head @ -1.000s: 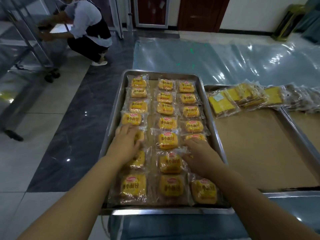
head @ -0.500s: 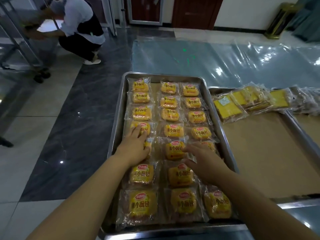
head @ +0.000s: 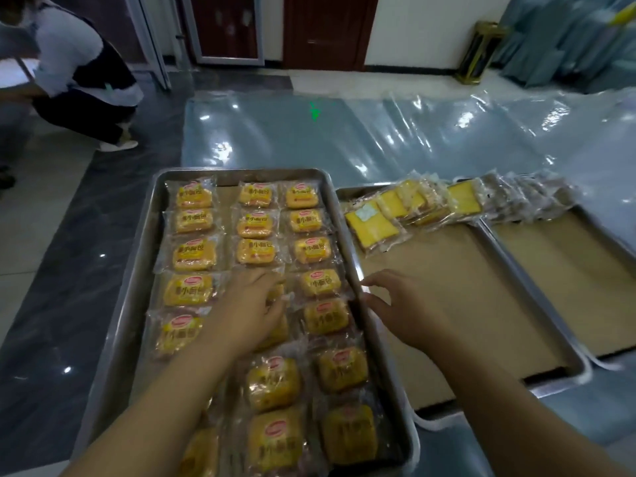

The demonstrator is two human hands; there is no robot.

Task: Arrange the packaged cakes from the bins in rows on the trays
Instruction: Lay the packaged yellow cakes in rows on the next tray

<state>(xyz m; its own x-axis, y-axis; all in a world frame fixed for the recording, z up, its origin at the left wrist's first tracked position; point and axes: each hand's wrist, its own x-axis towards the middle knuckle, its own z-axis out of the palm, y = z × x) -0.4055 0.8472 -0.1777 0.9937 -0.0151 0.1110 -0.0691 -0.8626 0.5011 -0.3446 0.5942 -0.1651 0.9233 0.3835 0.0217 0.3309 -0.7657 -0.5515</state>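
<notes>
**Three columns full, right hand off the tray**

Largest is the plastic sheet [head: 378, 139] spread over the floor, with the metal trays lying on it side by side. The left tray [head: 139, 270] holds the packaged cakes [head: 194, 254] in three columns running away from me. Each packet lies flat with its long axis across the tray, print facing up and reading upright from my side. The middle tray [head: 540, 304] carries only a row of yellow slab packets [head: 371, 225] along its far end.

Half a second ago both my hands were pressing down on packets, the left on the left column and the right on the right column. Now my left hand [head: 247, 311] has crossed to the middle column. Its fingers are bent onto a packet there, and I cannot tell whether they pinch it or just rest. My right hand [head: 402, 311] has left the cakes and hovers past the left tray's right rim, fingers spread wide and holding nothing.
</notes>
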